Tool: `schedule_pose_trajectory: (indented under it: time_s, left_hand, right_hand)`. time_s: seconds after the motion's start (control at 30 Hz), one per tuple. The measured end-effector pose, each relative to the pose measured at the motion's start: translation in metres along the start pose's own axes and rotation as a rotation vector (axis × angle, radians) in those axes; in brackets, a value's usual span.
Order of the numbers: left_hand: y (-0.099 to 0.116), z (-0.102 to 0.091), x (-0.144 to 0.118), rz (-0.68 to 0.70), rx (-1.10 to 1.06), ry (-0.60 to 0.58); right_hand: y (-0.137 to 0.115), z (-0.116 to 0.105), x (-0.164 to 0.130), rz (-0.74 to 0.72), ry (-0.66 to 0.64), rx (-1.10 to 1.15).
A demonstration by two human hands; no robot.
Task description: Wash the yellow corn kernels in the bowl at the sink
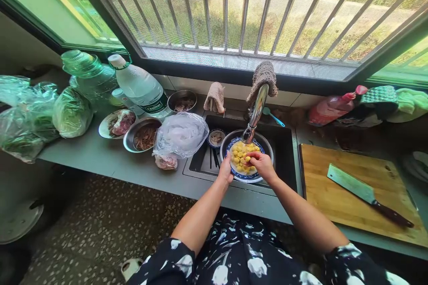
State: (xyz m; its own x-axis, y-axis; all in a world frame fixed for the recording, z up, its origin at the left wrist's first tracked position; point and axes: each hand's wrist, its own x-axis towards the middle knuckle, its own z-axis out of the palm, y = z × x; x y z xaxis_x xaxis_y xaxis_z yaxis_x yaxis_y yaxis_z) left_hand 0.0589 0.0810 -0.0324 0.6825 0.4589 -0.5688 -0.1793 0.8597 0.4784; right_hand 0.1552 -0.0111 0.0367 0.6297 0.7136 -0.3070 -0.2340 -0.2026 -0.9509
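Observation:
A blue-and-white patterned plate (pixel 230 170) rests in a metal basin (pixel 269 148) inside the dark sink. Small round yellow pieces that look like peeled chestnuts (pixel 238 153) are heaped on it. My left hand (pixel 226 170) grips the left rim of the plate, thumb on top. Over the right side of the heap, my right hand (pixel 262 164) pinches one yellow chestnut-like piece (pixel 248 159) between thumb and fingers. Directly above the basin hangs the chrome faucet (pixel 257 113), a brown cloth (pixel 263 79) draped over its top.
To the right, a cleaver (pixel 354 185) lies on a wooden cutting board (pixel 317 196). Left of the sink (pixel 287 142) stand a bagged white item (pixel 182 133), a metal bowl (pixel 129 142), a plate of meat (pixel 104 130) and a large water bottle (pixel 140 84). A small bowl (pixel 216 138) sits in the sink.

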Motion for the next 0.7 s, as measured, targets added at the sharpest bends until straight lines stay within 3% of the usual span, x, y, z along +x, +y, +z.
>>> schedule_pose_trajectory:
  time_s: [0.2, 0.43, 0.6, 0.7]
  left_hand:
    - [0.000, 0.000, 0.000, -0.011, -0.004, -0.004]
    - [0.000, 0.000, -0.001, 0.001, -0.013, 0.015]
    - [0.001, -0.002, -0.002, 0.014, -0.013, 0.005]
    - [0.001, -0.004, -0.003, 0.012, -0.028, -0.019]
  right_hand:
    - [-0.002, -0.008, 0.006, 0.106, 0.003, 0.081]
    - [-0.012, -0.013, 0.037, -0.206, 0.071, -0.504]
    - [-0.012, -0.006, 0.063, -0.177, 0.026, -0.614]
    - [-0.004, -0.001, 0.057, -0.298, 0.096, -0.790]
